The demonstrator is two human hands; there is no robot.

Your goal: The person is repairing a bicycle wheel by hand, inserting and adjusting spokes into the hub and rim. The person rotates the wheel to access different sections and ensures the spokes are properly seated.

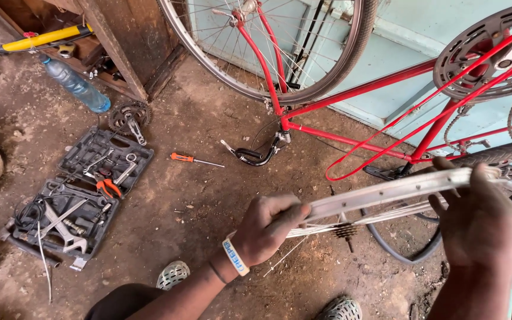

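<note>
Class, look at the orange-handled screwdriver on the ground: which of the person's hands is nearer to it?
Left. The left hand, gripping the wheel rim, is just right of and below the screwdriver; the right hand holds the rim much farther right.

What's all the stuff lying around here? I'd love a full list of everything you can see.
Bare wheel rim: one, silver, spokes attached, held in both hands.
Bicycle: one, red frame, upside down, right and top.
Loose tyre: one, black, on the ground under the rim.
Tool case: one, dark grey, open on the ground at left, holding wrenches and orange-handled pliers.
Screwdriver: one, orange handle, on the ground beside the case.
Chainring: one, dark metal, above the case.
Water bottle: one, clear blue, top left.
Pump: one, yellow, top left.
Sandals: two, pale, bottom edge.
Left hand: grips the rim, wristband on.
Right hand: grips the rim.
</note>
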